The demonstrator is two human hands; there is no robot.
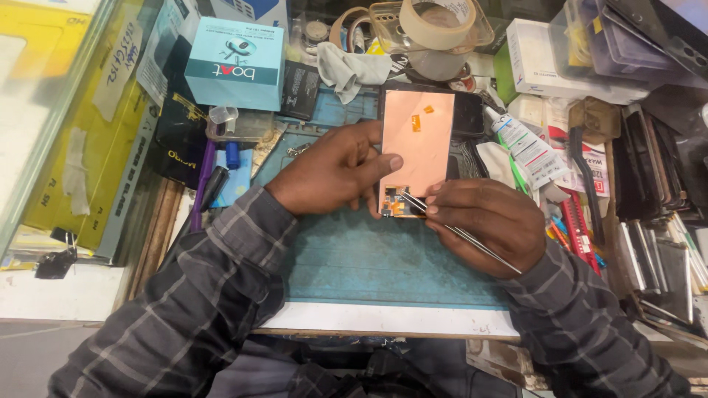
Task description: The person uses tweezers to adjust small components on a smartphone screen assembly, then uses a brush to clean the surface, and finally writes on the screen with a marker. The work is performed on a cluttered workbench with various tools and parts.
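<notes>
Centre frame: left hand (335, 171) grips panel (417, 144); right hand (487, 221) pinches tweezers (457, 232) at its connector. Judged: flex work underway; steady tip needed.

Cluttered repair bench w/ boxes, a tube and a phone screen panel.
Light-blue square box (234, 63) top left-centre; yellow flat packs (96, 147) at left edge; white box (549, 63) top right; white labelled tube (525, 146) beside copper-backed rectangular screen panel (418, 144), centre.

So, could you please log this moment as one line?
left hand: steadies phone panel | right hand: tweezers, tips at panel's lower end | surface: blue mat
</notes>
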